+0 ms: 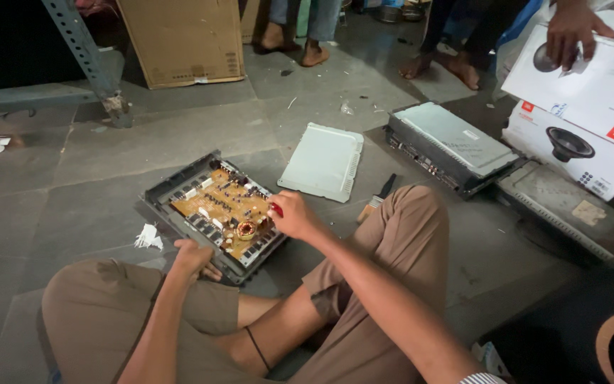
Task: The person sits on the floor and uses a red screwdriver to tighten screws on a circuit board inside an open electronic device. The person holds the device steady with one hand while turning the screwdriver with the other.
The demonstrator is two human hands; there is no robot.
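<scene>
The opened amplifier lies on the stone floor just in front of the person's crossed legs, its cover off and the orange circuit board bare inside the dark metal case. The left hand rests on the near edge of the amplifier, fingers curled over the rim and gripping it. The right hand sits at the amplifier's right edge, fingers closed round a small red-handled tool, probably a screwdriver, though its tip is hidden. Judging by this, the work in hand is on the board itself, at the edge fastenings or parts along that side; a next move would call for the case to be held firm while the tool tip is set squarely on its mark. Beyond the amplifier lies its pale grey cover, and to the right of that a small paintbrush. Further right of the amplifier sits a second closed unit and white speaker boxes, where another person's hand rests. A scrap of white paper lies just left of the amplifier.
</scene>
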